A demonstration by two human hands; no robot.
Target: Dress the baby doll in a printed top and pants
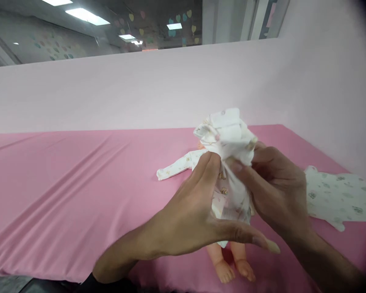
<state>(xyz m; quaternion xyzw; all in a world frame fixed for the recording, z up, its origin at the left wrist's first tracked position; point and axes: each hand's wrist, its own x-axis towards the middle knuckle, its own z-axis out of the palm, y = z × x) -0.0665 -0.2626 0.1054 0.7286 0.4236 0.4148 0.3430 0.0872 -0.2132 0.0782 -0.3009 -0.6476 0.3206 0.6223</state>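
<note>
A baby doll (224, 270) lies on its back on the pink sheet, its bare feet toward me. It wears a white baby top (173, 166) with small brown prints, one sleeve lying out flat to the left. Part of this printed white cloth (232, 130) is raised and bunched up above the doll, hiding most of its head. My right hand (277, 183) pinches the bunched cloth between thumb and fingers. My left hand (198, 207) touches the cloth from the left, thumb spread wide and fingers extended, their tips hidden by the fabric.
A second white baby garment (341, 197) with grey-green leaf prints lies at the right. The pink sheet (79, 195) has creases at the left. A low white wall (125, 93) runs along the back and right, with a glass pane above it at the back.
</note>
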